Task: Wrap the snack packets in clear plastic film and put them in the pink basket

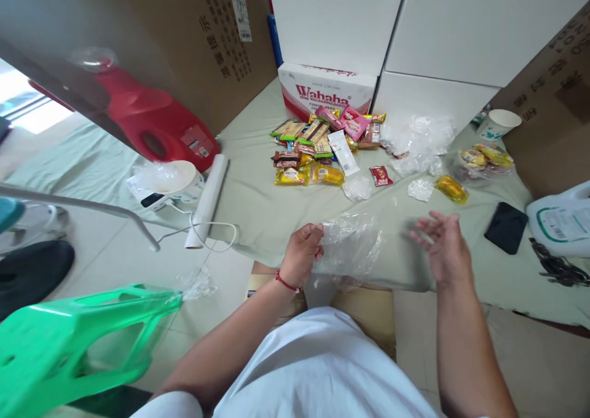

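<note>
My left hand (302,252), with a red cord at its wrist, pinches one edge of a clear plastic bag (354,243) hanging at the table's front edge. To the right of the bag, my right hand (442,246) is raised with its fingers apart and nothing in it. Beyond both hands lies a pile of wrapped snacks (316,138) in yellow, green, brown and pink packets. A small red packet (380,176) and a yellow-wrapped snack (452,189) lie apart from it. At the right, a filled clear bag (483,163) holds several snacks.
Crumpled clear plastic (419,141) lies beside the pile, before a Wahaha box (327,92). A red jug (157,117), paper cup (182,181) and white roll (207,203) stand or lie left. A black wallet-like item (506,228) and white jug (562,218) are right; a green stool (69,338) is lower left.
</note>
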Action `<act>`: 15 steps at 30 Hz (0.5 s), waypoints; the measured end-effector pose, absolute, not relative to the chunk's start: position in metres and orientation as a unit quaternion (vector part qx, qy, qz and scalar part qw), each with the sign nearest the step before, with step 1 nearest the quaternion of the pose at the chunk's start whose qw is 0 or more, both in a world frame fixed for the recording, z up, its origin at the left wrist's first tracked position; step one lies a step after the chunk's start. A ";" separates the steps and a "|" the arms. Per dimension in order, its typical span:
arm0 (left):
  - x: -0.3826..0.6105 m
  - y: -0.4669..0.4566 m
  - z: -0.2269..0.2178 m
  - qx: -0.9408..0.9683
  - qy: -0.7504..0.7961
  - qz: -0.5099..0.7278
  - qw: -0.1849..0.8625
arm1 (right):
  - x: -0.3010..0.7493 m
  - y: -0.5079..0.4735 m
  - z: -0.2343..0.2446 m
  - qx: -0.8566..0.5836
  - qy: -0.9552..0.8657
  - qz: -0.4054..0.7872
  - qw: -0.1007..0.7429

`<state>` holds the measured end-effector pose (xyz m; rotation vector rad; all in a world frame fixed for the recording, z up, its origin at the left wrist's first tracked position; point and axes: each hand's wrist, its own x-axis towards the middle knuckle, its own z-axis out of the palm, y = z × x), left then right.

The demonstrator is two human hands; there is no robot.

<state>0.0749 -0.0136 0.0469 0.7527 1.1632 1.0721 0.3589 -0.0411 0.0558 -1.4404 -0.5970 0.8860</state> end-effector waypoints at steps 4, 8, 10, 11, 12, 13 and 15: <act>0.077 -0.017 0.039 0.344 0.523 0.463 0.628 | 0.302 -0.061 0.031 -0.610 -0.243 0.553 0.512; 0.065 -0.009 0.040 0.339 0.542 0.472 0.607 | 0.271 -0.052 0.022 -0.616 -0.286 0.523 0.515; 0.054 0.001 0.041 0.327 0.554 0.474 0.602 | 0.272 -0.046 0.026 -0.604 -0.274 0.527 0.532; 0.048 0.007 0.043 0.320 0.557 0.469 0.606 | 0.276 -0.044 0.030 -0.594 -0.266 0.542 0.531; 0.040 0.013 0.045 0.314 0.556 0.463 0.614 | 0.281 -0.043 0.034 -0.583 -0.260 0.562 0.526; 0.033 0.019 0.047 0.306 0.549 0.461 0.626 | 0.286 -0.042 0.039 -0.574 -0.254 0.580 0.519; 0.019 0.028 0.053 0.282 0.522 0.468 0.655 | 0.295 -0.042 0.045 -0.567 -0.244 0.606 0.501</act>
